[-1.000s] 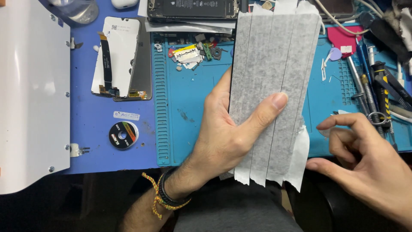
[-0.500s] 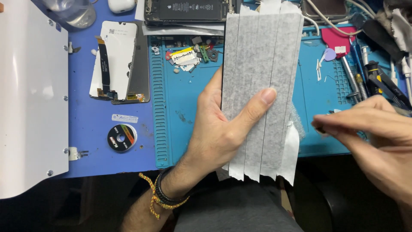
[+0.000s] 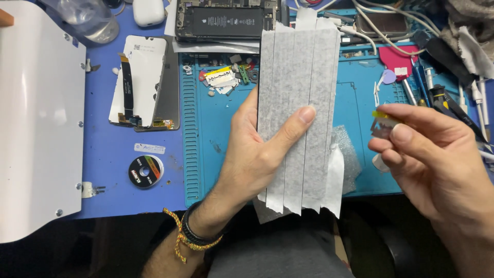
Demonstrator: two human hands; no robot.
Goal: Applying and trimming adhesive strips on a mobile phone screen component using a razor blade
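My left hand clamps the tape-covered panel upright over the blue mat, long axis running away from me. My right hand pinches a razor blade just right of it, apart.

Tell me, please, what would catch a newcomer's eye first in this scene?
First, the flat panel covered in grey tape strips, held upright at centre in the left hand over the blue work mat. Next, the small razor blade pinched in the right hand beside it. At top, an opened phone shows its black battery.
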